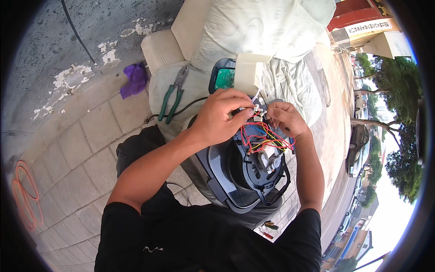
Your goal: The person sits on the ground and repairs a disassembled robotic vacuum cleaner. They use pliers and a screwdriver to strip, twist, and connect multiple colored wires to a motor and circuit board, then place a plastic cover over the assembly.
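Note:
A dark, open appliance (223, 170) rests on a padded surface between me and the cushions, its bundle of red, yellow and blue wires (267, 136) exposed beside a metal part (273, 162). My left hand (223, 117) is closed at some small white connectors (257, 112) above the wires. Across from it, my right hand (284, 119) pinches at the same spot; what exactly either holds is too small to tell. Behind them a green circuit board (224, 79) in a dark frame adjoins a cream housing (248, 72). Green-handled pliers (174, 95) lie to the left.
Pale cushioned seating (258, 27) fills the far side. A purple cloth (134, 79), dark cord (183, 110) and orange coil (23, 190) are at left, near a peeling wall (68, 41). Screwdrivers (268, 235) lie low right; parked cars (358, 149) and trees line the street.

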### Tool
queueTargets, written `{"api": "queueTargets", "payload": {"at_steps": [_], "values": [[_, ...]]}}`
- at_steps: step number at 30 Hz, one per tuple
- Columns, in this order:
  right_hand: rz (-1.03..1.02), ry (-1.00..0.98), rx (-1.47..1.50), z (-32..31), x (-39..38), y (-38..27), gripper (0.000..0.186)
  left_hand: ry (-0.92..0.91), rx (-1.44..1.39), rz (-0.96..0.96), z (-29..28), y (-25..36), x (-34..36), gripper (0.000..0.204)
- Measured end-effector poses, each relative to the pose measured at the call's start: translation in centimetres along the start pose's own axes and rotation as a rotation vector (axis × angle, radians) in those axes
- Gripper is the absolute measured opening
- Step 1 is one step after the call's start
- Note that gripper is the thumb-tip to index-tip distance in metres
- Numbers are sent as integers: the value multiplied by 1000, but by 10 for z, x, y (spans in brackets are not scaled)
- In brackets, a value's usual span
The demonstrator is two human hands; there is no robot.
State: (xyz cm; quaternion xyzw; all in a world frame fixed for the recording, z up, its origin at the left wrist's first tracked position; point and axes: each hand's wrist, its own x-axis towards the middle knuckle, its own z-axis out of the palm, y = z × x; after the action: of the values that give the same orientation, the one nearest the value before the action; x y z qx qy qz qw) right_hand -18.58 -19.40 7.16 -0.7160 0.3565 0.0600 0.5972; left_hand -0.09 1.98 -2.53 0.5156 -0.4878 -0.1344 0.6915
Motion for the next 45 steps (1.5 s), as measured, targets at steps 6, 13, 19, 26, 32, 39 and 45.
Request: {"api": "queueTargets", "payload": {"at_steps": [6,13,19,26,32,39,45], "values": [[62,-88,-543,-2,2,-70,19,1,28,-9,-1,0,-1,18],[-33,88,-933,15,39,-109,30,25,-3,6,1,-1,0,15],[78,209,-603,10,89,-97,37,42,-33,12,2,-1,-1,15],[25,-23,-226,16,95,-82,40,7,-2,0,-2,-1,-1,18],[92,62,-432,38,92,-83,29,12,0,22,0,-2,-2,19],[-37,192,-147,36,72,-67,19,-6,29,37,-1,-1,0,17],[-239,284,348,54,33,-50,23,28,44,54,0,2,-1,16]]}}
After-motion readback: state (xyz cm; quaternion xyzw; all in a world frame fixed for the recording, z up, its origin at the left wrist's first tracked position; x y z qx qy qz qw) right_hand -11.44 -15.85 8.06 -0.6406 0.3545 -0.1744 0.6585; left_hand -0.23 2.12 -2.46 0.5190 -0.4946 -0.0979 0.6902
